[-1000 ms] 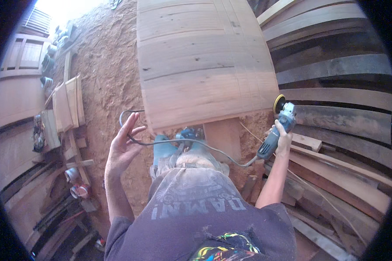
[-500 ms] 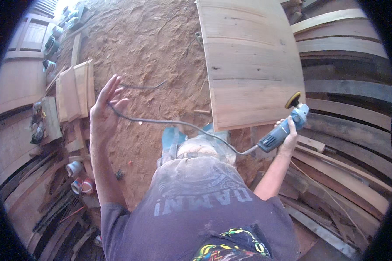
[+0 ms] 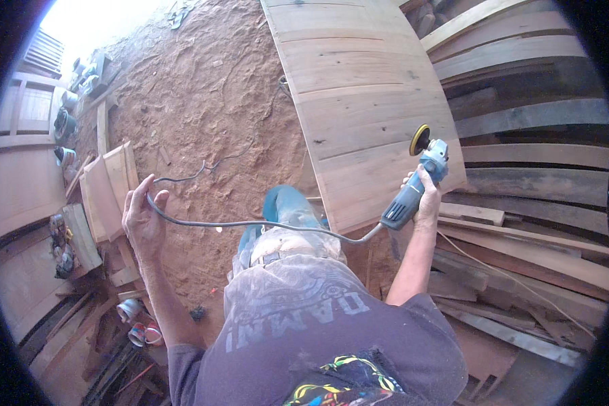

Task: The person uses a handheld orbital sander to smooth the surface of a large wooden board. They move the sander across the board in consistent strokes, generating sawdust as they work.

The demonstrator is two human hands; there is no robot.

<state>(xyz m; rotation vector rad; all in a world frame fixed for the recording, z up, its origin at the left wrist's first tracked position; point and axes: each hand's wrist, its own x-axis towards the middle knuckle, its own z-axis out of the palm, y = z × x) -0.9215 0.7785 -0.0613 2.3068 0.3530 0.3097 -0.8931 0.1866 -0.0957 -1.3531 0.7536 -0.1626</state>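
Head view: right of centre, the right hand point(image 3: 427, 203) grips a blue-grey angle grinder point(image 3: 402, 205), long axis slanting up-right over a pale wooden panel point(image 3: 365, 101); farther off, mid-left, the left hand point(image 3: 144, 227) loosely holds its dark cord point(image 3: 250, 224).

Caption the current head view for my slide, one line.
Right hand grips a blue grinder with a yellow-rimmed pad; left hand holds its cable, near a broad wooden panel.
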